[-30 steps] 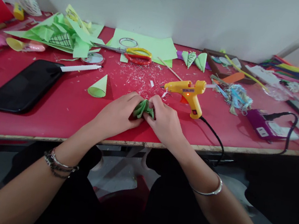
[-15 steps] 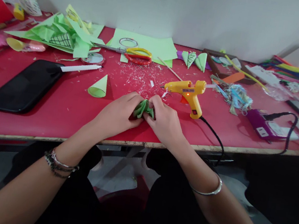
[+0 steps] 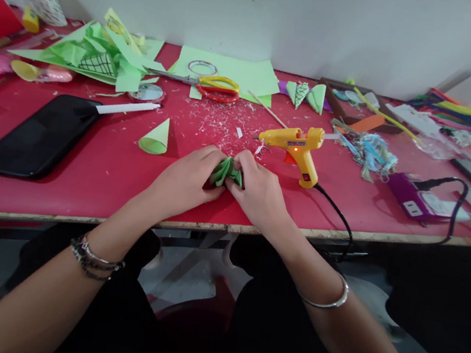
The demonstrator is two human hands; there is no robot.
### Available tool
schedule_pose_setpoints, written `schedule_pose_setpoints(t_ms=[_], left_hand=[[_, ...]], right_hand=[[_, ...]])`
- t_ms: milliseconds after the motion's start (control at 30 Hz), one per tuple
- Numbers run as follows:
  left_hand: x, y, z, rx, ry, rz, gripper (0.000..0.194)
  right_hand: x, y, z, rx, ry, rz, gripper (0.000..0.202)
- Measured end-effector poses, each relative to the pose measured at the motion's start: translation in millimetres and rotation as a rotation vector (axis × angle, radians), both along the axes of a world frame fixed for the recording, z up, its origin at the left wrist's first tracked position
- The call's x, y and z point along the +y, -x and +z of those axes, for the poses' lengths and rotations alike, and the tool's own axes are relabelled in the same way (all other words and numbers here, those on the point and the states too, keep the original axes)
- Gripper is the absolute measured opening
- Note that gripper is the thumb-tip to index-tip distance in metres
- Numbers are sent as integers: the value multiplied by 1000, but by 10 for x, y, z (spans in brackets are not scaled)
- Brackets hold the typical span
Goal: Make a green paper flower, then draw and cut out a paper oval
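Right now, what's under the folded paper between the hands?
Red table shows on the near side of the paper. The spot directly beneath is hidden by the paper, left hand and right hand; I can't tell whether the paper touches the table.

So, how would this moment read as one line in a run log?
left hand: holds folded green paper | right hand: holds same paper | glue gun: lying right of hands, light lit | green cone: left of hands

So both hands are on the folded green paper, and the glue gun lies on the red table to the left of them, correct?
Not quite: the head view shows the glue gun to the right. The left hand and right hand are on the folded green paper.
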State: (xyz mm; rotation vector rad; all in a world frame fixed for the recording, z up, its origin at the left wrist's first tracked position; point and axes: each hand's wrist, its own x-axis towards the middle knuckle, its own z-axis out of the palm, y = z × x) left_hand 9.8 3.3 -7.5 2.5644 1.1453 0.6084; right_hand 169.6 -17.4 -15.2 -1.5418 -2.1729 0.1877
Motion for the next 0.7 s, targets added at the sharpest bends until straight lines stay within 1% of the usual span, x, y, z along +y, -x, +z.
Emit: schedule_pose_setpoints(t_ms=[233,700], left_hand=[[-9,5,2,16,6,15,18],[-2,6,6,4,0,5,17]], right_hand=[[15,-10,13,36,13,62,14],[1,-19,14,34,15,111,20]])
